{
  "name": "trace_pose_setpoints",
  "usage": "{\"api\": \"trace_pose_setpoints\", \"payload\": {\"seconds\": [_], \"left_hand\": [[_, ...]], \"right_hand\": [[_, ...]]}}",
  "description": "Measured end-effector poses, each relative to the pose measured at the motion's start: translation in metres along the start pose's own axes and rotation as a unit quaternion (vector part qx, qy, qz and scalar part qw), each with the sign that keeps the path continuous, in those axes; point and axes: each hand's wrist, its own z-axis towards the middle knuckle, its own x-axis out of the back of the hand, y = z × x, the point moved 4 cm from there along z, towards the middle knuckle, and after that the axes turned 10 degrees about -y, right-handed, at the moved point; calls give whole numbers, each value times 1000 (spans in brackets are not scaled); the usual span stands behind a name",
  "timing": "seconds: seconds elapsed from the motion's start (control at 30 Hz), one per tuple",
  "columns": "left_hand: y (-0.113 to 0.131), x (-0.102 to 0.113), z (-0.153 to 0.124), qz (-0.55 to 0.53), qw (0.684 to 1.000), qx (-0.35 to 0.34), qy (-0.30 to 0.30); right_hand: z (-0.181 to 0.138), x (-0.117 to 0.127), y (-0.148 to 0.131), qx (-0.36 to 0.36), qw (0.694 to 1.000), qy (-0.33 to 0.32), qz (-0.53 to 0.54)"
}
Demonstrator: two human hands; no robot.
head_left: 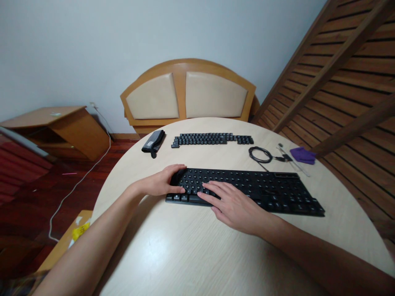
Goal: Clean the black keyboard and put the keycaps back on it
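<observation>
A black keyboard [268,187] lies across the round table, most of its key positions bare of caps. A few caps and the long space bar sit along its front row at the left. My left hand [160,181] holds the keyboard's left end, thumb over the front keys and fingers at the back edge. Over the lower left-middle keys rests my right hand [230,203], fingers stretched forward and fingertips touching the keyboard; anything under them is hidden. Behind the keyboard, loose black keycaps [200,139] stand in rows laid out like a keyboard.
On the table [173,246] are a dark folded pouch [153,142] at the back left, a coiled black cable [261,155], a thin clear stick-like item [298,164] and a purple cloth [303,155] at the right. A wooden headboard [182,94] stands behind.
</observation>
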Motion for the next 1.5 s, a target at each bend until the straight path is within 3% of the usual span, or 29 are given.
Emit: {"api": "trace_pose_setpoints", "payload": {"seconds": [0.4, 0.63, 0.7, 0.8, 0.9, 1.0, 1.27, 1.5], "left_hand": [[-13, -1, 3, 11, 999, 34, -6], [-13, 1, 3, 5, 1000, 11, -1], [-17, 5, 6, -6, 999, 14, 31], [-30, 18, 13, 18, 991, 34, 127], [-42, 31, 20, 101, 970, 55, 212], [-54, 40, 29, 189, 946, 91, 246], [-71, 55, 54, 253, 936, 109, 217], [-75, 55, 66, 290, 927, 129, 200]], "right_hand": [[0, 1, -1, -2, 1000, 3, 4], [1, 3, -1, -3, 1000, 5, 5], [1, 2, -1, -4, 1000, 2, 1], [1, 1, 0, -4, 1000, 1, -3], [0, 2, -1, -3, 1000, 0, -3], [0, 3, -1, -2, 1000, 1, 0], [1, 1, -1, -1, 1000, -6, -7], [1, 1, 0, 1, 1000, -7, -2]]}}
